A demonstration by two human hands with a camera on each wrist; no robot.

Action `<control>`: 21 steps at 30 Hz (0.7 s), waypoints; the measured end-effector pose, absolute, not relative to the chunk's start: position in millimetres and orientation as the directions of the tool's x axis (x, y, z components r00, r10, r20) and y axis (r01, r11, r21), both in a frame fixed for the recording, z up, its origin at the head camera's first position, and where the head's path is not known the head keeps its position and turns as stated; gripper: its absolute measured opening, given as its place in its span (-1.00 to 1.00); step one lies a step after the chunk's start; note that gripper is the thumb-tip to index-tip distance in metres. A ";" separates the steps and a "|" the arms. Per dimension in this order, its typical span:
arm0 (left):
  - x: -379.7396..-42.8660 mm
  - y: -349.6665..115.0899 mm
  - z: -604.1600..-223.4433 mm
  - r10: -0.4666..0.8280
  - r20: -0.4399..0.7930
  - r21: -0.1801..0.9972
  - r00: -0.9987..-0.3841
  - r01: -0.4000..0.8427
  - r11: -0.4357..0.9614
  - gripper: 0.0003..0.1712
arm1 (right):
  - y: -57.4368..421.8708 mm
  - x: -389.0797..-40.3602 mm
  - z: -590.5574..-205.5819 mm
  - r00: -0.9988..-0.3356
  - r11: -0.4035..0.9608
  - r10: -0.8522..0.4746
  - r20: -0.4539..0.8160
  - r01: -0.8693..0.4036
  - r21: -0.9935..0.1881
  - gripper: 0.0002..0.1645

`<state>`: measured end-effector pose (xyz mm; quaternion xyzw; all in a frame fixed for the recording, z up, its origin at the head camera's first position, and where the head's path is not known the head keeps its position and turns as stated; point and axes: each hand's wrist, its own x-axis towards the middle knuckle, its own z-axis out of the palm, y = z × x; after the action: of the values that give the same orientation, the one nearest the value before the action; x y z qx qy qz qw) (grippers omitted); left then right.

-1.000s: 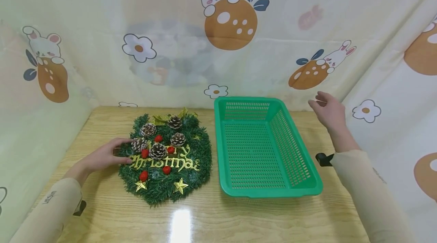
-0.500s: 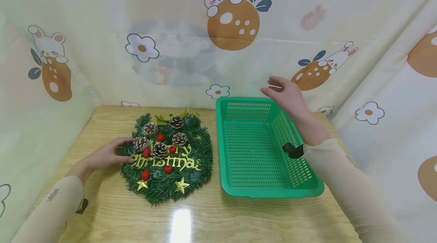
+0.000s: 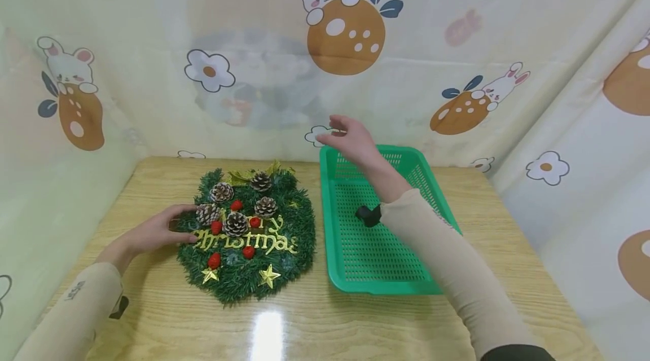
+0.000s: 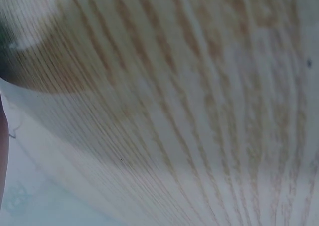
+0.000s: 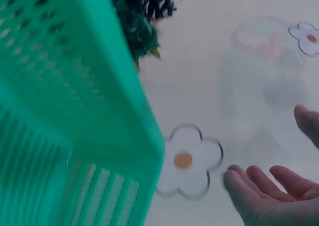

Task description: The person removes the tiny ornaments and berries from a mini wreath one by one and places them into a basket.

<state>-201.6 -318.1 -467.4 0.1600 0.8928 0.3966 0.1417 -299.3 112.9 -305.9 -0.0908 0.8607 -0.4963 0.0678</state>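
A green Christmas wreath (image 3: 299,225) lies flat on the table, decorated with frosted pine cones (image 3: 236,224), red berries, gold stars and gold "Christmas" lettering. At its left edge my left hand (image 3: 162,230) holds on, thumb on the lower side and fingers beside a pine cone. My right hand (image 3: 352,138) is raised over the far left corner of the green plastic basket (image 3: 332,259), fingers loosely bent with nothing between them. In the right wrist view, its fingers (image 5: 264,186) are spread beside the basket's rim, with part of the wreath behind.
The wood-grain table (image 3: 203,333) meets a patterned curtain (image 3: 254,113) at the back and sides. The slatted, perforated basket stands right of the wreath, partly covered by my right sleeve (image 3: 447,254). A black strap (image 3: 368,215) sits at the right wrist.
My right hand has swept leftward from beyond the basket's right side to its far left corner. My left hand and the wreath have stayed in place.
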 end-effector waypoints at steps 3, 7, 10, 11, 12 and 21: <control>-201.6 -317.9 -466.4 0.399 -0.125 0.754 -0.908 0.174 0.633 -0.08 | 91.4 -303.4 -313.4 -0.963 0.486 -0.263 -0.057 -0.081 -0.870 -0.04; -201.2 -317.2 -465.1 0.397 -0.130 0.754 -0.909 0.169 0.634 -0.07 | 67.0 -307.8 -327.0 -0.954 0.485 -0.294 -0.058 -0.097 -0.869 -0.03; -201.0 -316.8 -463.7 0.395 -0.136 0.757 -0.908 0.163 0.633 -0.06 | 52.1 -310.1 -336.5 -0.949 0.468 -0.311 -0.057 -0.101 -0.878 -0.05; -200.8 -316.9 -463.3 0.394 -0.138 0.756 -0.909 0.160 0.635 -0.06 | 47.4 -310.4 -338.9 -0.946 0.464 -0.320 -0.059 -0.103 -0.880 -0.05; -200.4 -316.9 -462.7 0.393 -0.139 0.757 -0.909 0.158 0.634 -0.06 | 43.0 -310.8 -341.5 -0.942 0.461 -0.329 -0.060 -0.105 -0.881 -0.06; -198.7 -314.3 -460.2 0.402 -0.137 0.768 -0.905 0.160 0.620 -0.07 | 12.5 -310.9 -362.8 -0.923 0.494 -0.381 -0.055 -0.153 -0.856 -0.09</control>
<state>-198.7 -314.3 -460.2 0.1583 0.8875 0.4061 0.1495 -310.9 12.5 -362.8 -0.1561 0.8561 -0.4780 0.1192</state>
